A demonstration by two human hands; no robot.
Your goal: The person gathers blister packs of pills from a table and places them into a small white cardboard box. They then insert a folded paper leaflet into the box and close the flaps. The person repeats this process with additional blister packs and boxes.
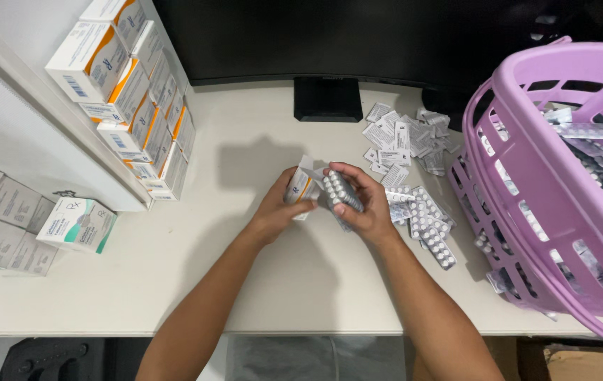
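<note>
Holding a small white-and-orange carton (299,185) in your left hand (278,208), fingers wrapped tight around it, you pinch a stack of silver blister strips (340,190) in your right hand (359,204) at the carton's open end, above the middle of the white table (195,254). More loose blister strips (425,222) lie just right, folded leaflets (403,137) farther back, and a lilac basket (562,183) at far right.
</note>
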